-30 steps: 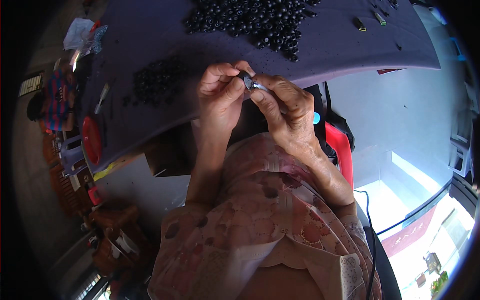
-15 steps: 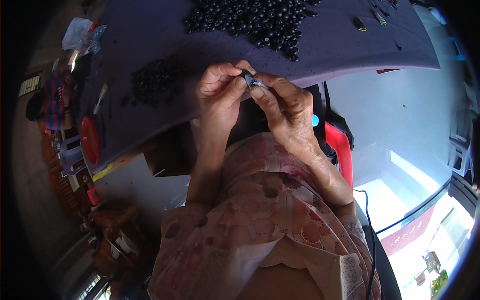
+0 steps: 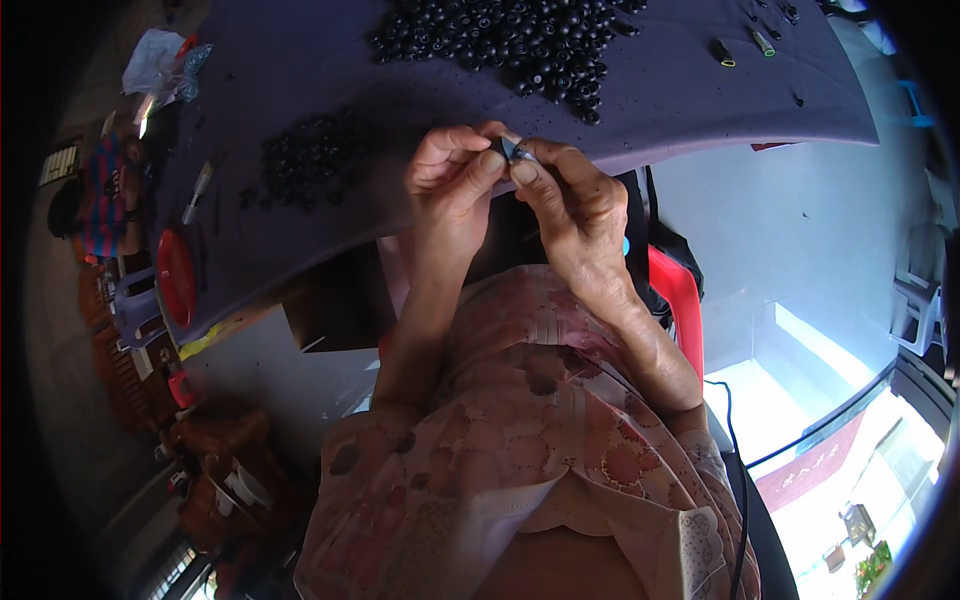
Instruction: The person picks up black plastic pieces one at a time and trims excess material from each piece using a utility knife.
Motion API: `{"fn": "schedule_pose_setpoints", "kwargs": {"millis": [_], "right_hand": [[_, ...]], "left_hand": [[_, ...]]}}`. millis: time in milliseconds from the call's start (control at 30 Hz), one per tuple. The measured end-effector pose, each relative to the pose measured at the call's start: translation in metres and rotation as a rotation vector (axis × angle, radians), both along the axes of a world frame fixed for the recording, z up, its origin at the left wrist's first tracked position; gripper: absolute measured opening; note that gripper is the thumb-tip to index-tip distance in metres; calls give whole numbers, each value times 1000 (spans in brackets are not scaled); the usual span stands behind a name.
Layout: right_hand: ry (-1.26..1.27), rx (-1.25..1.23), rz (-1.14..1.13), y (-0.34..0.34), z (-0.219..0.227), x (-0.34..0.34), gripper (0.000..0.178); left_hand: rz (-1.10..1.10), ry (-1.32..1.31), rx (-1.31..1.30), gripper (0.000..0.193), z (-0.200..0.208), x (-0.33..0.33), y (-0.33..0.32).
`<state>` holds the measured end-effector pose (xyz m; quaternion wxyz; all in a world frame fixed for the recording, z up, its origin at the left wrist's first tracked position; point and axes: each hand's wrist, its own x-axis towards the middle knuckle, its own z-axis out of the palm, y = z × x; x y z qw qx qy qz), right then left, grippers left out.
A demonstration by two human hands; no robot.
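Both my hands are raised in front of my body, over the near edge of the cloth-covered table, with their fingertips almost meeting. My left hand (image 3: 450, 180) pinches a small black piece between thumb and fingers, mostly hidden by them. Between thumb and forefinger of my right hand (image 3: 580, 210) is a small shiny blade (image 3: 509, 149), its pointed end against the black piece. Beyond my hands lies a large heap of small round black parts (image 3: 500, 45). A smaller heap of black bits (image 3: 315, 160) is left of my left hand.
The table (image 3: 250, 75) has a dark purple cloth. Two small yellow-rimmed pieces (image 3: 763, 43) lie far right. At left are a brush-like tool (image 3: 198, 192), a red round dish (image 3: 176, 278) and a clear plastic bag (image 3: 155, 62). A red chair (image 3: 680, 300) stands close on my right.
My left hand has shifted slightly to the right, and the pinched fingertips of both hands sit a little further right. The blade's angle has changed slightly; both grips remain.
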<state>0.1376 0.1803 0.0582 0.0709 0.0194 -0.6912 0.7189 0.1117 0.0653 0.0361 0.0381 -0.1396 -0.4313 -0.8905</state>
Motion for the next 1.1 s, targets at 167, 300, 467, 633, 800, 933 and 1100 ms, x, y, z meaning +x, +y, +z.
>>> {"fn": "schedule_pose_setpoints", "kwargs": {"millis": [167,300,467,633,800,933,1100], "right_hand": [[-263,-405,151,6,10,-9,18],[-420,-370,170,4,15,-19,20],[-375,-321,238,4,3,-21,13],[-409,-364,295,-6,-14,-18,10],[-445,-218,327,-10,-29,-14,7],[-460,-199,282,-5,-32,-15,7],[-469,-186,248,0,-35,-13,7]], "left_hand": [[-53,-42,120,20,-6,-5,-1],[20,-76,71,21,-3,-1,-3],[29,-134,111,20,-13,4,-4],[153,-198,-49,17,-18,15,-18],[619,-31,-1029,16,-13,4,-57],[608,40,-1251,18,-19,-13,-64],[636,200,-1565,19,-30,-27,-58]]}}
